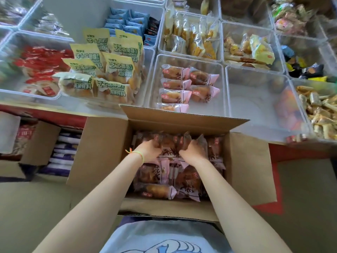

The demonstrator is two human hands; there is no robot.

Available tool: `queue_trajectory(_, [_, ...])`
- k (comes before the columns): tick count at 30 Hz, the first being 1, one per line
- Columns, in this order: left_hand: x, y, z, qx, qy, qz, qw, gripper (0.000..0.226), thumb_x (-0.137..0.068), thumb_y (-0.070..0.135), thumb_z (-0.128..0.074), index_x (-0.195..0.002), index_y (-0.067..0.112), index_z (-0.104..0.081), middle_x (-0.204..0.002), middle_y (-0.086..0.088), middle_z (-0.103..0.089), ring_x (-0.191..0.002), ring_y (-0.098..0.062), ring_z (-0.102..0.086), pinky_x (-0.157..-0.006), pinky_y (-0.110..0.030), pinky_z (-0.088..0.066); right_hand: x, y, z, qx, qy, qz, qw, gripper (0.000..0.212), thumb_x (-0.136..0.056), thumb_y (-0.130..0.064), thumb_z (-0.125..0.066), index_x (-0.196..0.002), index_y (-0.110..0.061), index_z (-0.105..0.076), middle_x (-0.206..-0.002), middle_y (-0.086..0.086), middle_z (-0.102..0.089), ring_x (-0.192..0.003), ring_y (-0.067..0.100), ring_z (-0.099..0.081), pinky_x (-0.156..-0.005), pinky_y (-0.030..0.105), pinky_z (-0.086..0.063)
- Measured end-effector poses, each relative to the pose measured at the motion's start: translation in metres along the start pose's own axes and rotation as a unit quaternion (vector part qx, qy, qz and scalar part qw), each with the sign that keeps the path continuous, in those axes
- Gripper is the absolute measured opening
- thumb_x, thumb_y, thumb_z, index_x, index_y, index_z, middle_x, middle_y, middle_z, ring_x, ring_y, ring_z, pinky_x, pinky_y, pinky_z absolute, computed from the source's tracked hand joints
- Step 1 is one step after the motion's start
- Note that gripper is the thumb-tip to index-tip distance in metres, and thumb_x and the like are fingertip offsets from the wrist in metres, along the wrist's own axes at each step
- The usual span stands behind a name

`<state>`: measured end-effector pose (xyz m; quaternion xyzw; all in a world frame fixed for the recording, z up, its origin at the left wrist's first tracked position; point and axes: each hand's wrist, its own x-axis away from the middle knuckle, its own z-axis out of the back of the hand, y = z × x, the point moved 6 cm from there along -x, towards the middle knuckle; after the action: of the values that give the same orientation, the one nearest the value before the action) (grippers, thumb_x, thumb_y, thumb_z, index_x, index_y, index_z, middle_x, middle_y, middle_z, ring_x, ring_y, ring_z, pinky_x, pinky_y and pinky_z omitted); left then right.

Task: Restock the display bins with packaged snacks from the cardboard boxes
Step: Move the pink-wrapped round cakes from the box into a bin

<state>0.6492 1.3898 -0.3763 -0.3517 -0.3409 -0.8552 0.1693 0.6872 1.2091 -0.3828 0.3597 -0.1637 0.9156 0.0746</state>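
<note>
Apparently both hands (170,149) grip boxed snack packs (169,141).

The yellow snack bags (116,70) piled in the left display bin carry large green Chinese print, of which 芝士 and 有颜有料 can be read. The pink-wrapped cakes (176,84) in the clear bin (155,79) behind the cardboard box (246,161) each bear a small red label reading 桃李; the dark brush characters beside it are too blurred to read.
</note>
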Motion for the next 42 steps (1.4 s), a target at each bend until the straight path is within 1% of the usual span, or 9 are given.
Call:
queue_trajectory(4, [0.000,-0.009,-0.017,-0.010,-0.034,0.008,0.999,0.047,-0.092,0.026,-0.052,-0.139,0.015,-0.051,-0.132,-0.013,-0.057,-0.117,-0.031,-0.055,-0.092,-0.032,-0.048,-0.010,0.009,-0.031,-0.054,0.024,-0.012,0.998,0.074,-0.090,-0.041,-0.064,-0.146,-0.006,-0.032,-0.137,0.017,-0.053,-0.103,0.028,-0.065,-0.088,0.038,-0.056])
queue_trajectory(8, [-0.003,-0.008,-0.020,-0.010,-0.037,0.002,0.999,0.051,-0.093,0.029,-0.052,-0.143,0.016,-0.048,-0.138,-0.014,-0.054,-0.120,-0.030,-0.055,-0.100,-0.039,-0.047,-0.009,0.013,-0.043,-0.042,0.049,-0.042,0.997,0.095,-0.082,-0.059,-0.069,-0.146,-0.008,-0.021,-0.132,0.014,-0.054,-0.112,0.031,-0.061,-0.081,0.039,-0.054])
queue_trajectory(18, [-0.002,-0.009,-0.024,-0.044,-0.053,0.009,0.998,0.052,-0.097,0.031,-0.049,-0.147,0.018,-0.043,-0.149,-0.013,-0.044,-0.131,-0.031,-0.045,-0.107,-0.036,-0.040,-0.004,0.015,-0.056,-0.054,0.071,-0.022,0.996,0.076,-0.091,-0.001,-0.061,-0.152,-0.011,-0.017,-0.148,0.021,-0.028,-0.123,0.040,-0.051,-0.089,0.042,-0.050])
queue_trajectory(28, [0.014,0.033,0.011,0.128,-0.009,-0.062,0.990,0.054,-0.091,0.048,-0.060,-0.139,0.025,-0.050,-0.124,0.004,-0.056,-0.113,-0.016,-0.054,-0.095,-0.026,-0.039,0.037,0.014,0.043,-0.106,0.009,0.133,0.985,0.023,-0.087,-0.014,-0.063,-0.109,-0.013,-0.070,-0.100,0.002,-0.069,-0.093,0.020,-0.062,-0.074,0.029,-0.047])
queue_trajectory(31, [0.025,0.053,0.027,0.236,-0.019,-0.102,0.966,0.078,-0.067,0.071,-0.071,-0.131,0.029,-0.055,-0.126,0.014,-0.060,-0.116,-0.010,-0.058,-0.107,-0.035,-0.042,0.065,0.009,0.082,-0.252,-0.020,0.205,0.946,0.013,-0.085,-0.021,-0.065,-0.086,-0.015,-0.076,-0.084,-0.001,-0.073,-0.082,0.014,-0.065,-0.074,0.034,-0.051])
queue_trajectory(34, [0.041,0.080,0.038,0.355,-0.099,-0.159,0.916,0.036,-0.084,0.054,-0.068,-0.096,0.020,-0.063,-0.089,0.002,-0.070,-0.080,-0.013,-0.065,-0.081,-0.034,-0.052,0.078,0.004,0.113,-0.458,-0.061,0.247,0.852,0.022,-0.086,-0.027,-0.062,-0.082,-0.010,-0.075,-0.086,0.010,-0.072,-0.084,0.023,-0.067,-0.082,0.043,-0.053])
queue_trajectory(37, [0.056,0.103,0.045,0.393,-0.161,-0.224,0.877,0.032,-0.094,0.047,-0.059,-0.098,0.018,-0.072,-0.109,-0.026,-0.065,-0.102,-0.031,-0.059,-0.091,-0.047,-0.051,0.085,-0.002,0.133,-0.568,-0.099,0.262,0.774,0.023,-0.096,-0.021,-0.050,-0.096,-0.007,-0.069,-0.093,0.015,-0.070,-0.087,0.028,-0.068,-0.079,0.042,-0.055])
queue_trajectory(40, [0.062,0.122,0.054,0.402,-0.123,-0.253,0.871,0.050,-0.088,0.040,-0.068,-0.125,0.007,-0.063,-0.116,-0.029,-0.063,-0.099,-0.035,-0.054,-0.042,-0.023,-0.051,0.082,-0.004,0.143,-0.611,-0.077,0.248,0.748,0.033,-0.105,-0.026,-0.043,-0.116,-0.005,-0.066,-0.108,0.020,-0.070,-0.100,0.032,-0.068,-0.089,0.051,-0.055])
queue_trajectory(42, [0.061,0.134,0.063,0.385,-0.058,-0.285,0.876,0.054,-0.082,0.039,-0.073,-0.125,0.007,-0.063,-0.118,-0.037,-0.057,-0.098,-0.036,-0.055,-0.038,-0.020,-0.043,0.077,-0.007,0.149,-0.590,-0.077,0.258,0.761,0.048,-0.101,-0.043,-0.051,-0.133,-0.008,-0.056,-0.124,0.023,-0.065,-0.115,0.038,-0.064,-0.100,0.059,-0.048])
